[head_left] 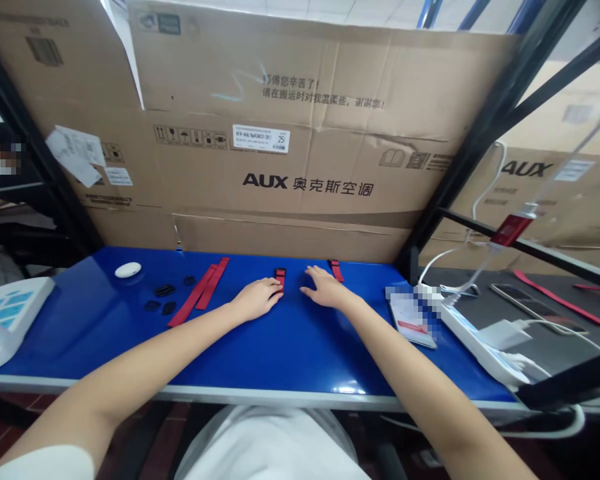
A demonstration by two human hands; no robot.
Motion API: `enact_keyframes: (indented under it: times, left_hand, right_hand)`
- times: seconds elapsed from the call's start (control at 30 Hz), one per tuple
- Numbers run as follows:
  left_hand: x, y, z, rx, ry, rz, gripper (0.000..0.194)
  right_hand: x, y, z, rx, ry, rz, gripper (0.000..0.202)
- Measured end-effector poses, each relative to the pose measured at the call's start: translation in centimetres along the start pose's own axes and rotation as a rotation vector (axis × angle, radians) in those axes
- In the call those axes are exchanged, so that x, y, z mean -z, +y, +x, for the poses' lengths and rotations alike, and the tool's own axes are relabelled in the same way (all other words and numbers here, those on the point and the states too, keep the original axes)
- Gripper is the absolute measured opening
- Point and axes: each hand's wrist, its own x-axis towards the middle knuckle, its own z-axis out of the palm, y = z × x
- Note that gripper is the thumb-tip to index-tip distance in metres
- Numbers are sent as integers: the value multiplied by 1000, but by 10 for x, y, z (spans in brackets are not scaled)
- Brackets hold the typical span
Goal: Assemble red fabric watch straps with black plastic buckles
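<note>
The fingers of my left hand (256,299) are closed at the left side of a short red webbing strap with a black buckle (280,274), which lies on the blue tabletop (300,353). My right hand (324,289) hovers or rests just to the right, thumb and fingers apart, with nothing seen in it. Just behind that hand lies a second red strap with a black buckle (337,270). Left of my left hand are loose red webbing strips (203,290), one partly over another. Several black plastic buckles (165,291) are scattered beside them.
A round white object (128,270) sits at the back left, near a white device with blue panels (17,307). To the right lie a phone (413,320) and a white power strip (480,347) with cables. A large cardboard sheet (280,227) stands behind the table between black posts.
</note>
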Motion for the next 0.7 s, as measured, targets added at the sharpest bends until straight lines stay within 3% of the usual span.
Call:
enact_keyframes:
  times: [0.2,0.33,0.47,0.7]
  left_hand:
    - [1,0,-4,20,-12,-52,46]
    - [1,-6,-9,144,-10,-59,62]
    - [-2,-17,-14,275,-101,-41,74]
    - [-2,-22,-15,302,-152,-58,80]
  right_hand:
    - [-28,-34,-4,42,-18,63,85]
    - [-32,-37,-5,0,-48,25,90]
    - [-32,-37,-4,-3,-42,9,91]
    - [-32,-37,-4,5,-43,23,89]
